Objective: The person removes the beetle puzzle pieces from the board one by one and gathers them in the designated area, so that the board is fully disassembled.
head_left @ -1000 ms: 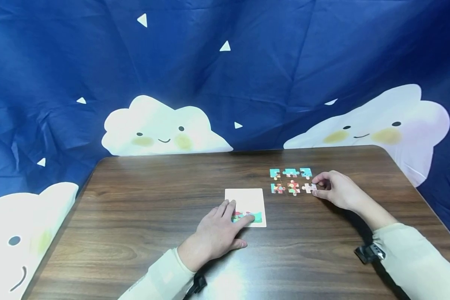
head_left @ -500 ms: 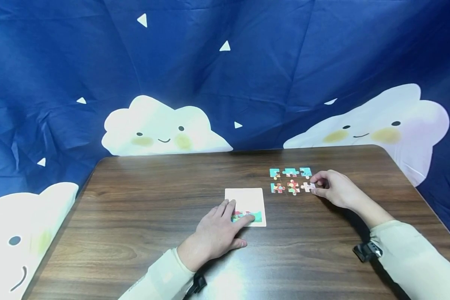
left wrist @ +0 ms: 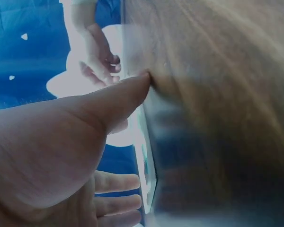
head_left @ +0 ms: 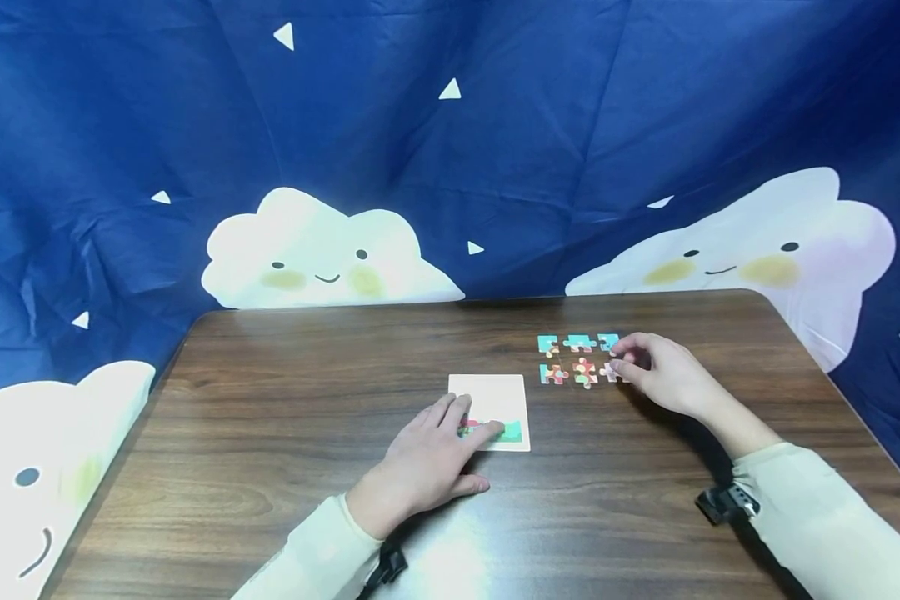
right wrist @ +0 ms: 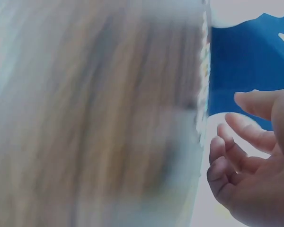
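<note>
My left hand (head_left: pixel 420 458) rests on a square white puzzle board (head_left: pixel 498 396) with its fingers spread. A green and red strip of picture (head_left: pixel 512 432) shows along the board's near side, partly covered by the fingers. To the right, my right hand (head_left: pixel 663 371) hovers at a group of jigsaw pieces. Its fingertips hide part of a pale pink piece (head_left: pixel 610 372) and the edge of a blue corner piece (head_left: pixel 607 342). In the right wrist view, the thumb and index finger of my right hand (right wrist: pixel 255 161) stand apart, holding nothing.
The other jigsaw pieces lie in two rows, among them a blue piece (head_left: pixel 580 342) and a red piece (head_left: pixel 584 372). Everything sits on a brown wooden table (head_left: pixel 285 417). Behind its far edge hangs a blue curtain (head_left: pixel 525 167) printed with clouds.
My right hand has shifted slightly left from the pale pink piece's right edge and now reaches over it, toward the blue corner piece. My left hand stays on the board.
</note>
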The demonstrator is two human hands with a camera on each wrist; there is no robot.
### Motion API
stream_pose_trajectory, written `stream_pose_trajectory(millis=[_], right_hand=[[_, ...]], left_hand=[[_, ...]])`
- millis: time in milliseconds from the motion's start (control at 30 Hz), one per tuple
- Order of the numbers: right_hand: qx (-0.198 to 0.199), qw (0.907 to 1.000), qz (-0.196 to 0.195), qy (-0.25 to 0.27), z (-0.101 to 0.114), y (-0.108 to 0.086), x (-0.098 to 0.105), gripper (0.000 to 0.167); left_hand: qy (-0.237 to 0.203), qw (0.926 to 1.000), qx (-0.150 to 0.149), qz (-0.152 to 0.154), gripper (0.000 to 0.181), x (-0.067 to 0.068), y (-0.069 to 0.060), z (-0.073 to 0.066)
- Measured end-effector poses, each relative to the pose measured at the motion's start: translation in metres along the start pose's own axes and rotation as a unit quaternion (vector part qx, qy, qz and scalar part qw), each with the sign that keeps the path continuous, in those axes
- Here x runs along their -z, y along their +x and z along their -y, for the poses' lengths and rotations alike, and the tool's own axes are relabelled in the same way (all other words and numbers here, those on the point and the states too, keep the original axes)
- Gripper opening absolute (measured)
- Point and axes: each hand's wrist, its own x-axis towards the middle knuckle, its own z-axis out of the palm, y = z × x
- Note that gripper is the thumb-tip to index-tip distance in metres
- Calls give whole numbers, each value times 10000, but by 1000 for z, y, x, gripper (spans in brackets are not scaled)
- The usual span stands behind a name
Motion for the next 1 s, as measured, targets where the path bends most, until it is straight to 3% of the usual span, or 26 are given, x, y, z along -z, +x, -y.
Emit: stream_pose_trajectory(millis=[200, 400, 733, 1000], right_hand=[[315, 9990, -47, 323, 30, -1, -7, 22], [758, 9959, 155, 475, 62, -1, -25, 13], [1210, 9830, 1096, 845, 107, 9, -67, 16], [1397, 9722, 1699, 801, 125, 20, -91, 16]], left_hand=[[104, 9993, 5, -355, 68, 1, -17, 8], [275, 9981, -108, -539, 67, -4, -27, 6], [454, 9978, -44, -482, 69, -6, -28, 1], [484, 9978, -18, -461, 68, -5, -27, 0]])
